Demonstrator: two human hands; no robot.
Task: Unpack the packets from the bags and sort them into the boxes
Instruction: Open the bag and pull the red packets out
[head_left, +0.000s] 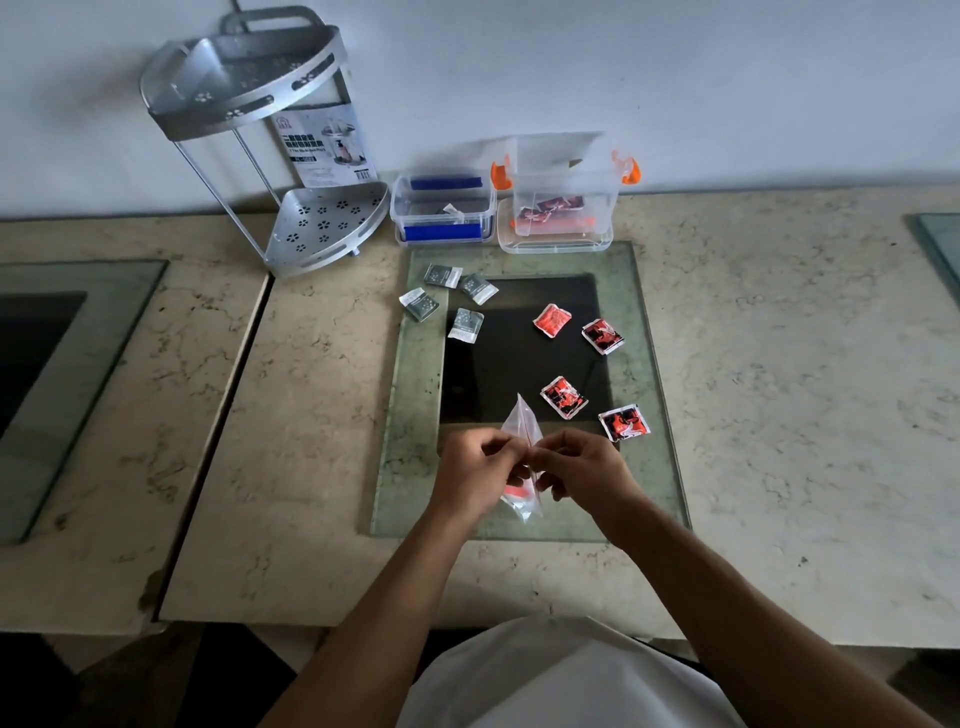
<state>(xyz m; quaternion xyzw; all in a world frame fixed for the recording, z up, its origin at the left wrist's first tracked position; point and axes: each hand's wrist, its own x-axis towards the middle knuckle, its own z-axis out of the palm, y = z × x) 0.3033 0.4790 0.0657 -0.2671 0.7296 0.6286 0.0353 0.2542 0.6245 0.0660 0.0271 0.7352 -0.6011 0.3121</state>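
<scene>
My left hand (474, 474) and my right hand (584, 470) both pinch a clear zip bag (521, 423) held edge-on above the glass plate; something red shows inside its lower end. Several grey packets (443, 275) lie loose at the plate's far left. Several red packets (564, 397) are scattered on its right side. At the back stands a clear box with blue clips (443, 210) holding a grey packet. To its right, a taller clear box with orange clips (566, 200) holds red packets.
A silver two-tier corner rack (270, 150) stands at the back left against the wall. The glass plate (410, 395) covers a dark opening in the marble counter. Another glass panel (62, 374) lies at the left, and one at the far right edge.
</scene>
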